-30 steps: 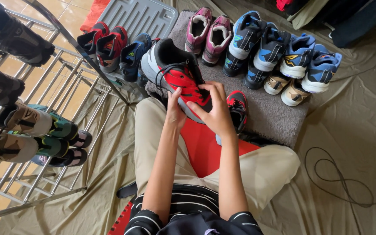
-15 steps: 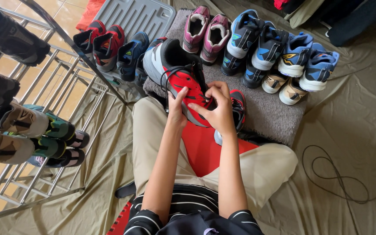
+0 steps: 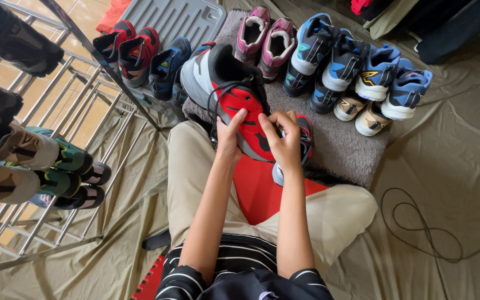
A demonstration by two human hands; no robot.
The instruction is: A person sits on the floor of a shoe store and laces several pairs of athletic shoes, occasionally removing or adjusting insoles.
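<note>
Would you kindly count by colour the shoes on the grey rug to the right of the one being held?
Pink shoes: 2
Blue shoes: 4
Dark shoes, half under the blue ones: 2
Tan shoes: 2
Red shoe: 1
Total: 11
Not counted: the red and grey shoe in the left hand and right hand.

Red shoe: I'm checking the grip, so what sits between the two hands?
Head view: only the red shoe, its toe between left hand and right hand.
</note>
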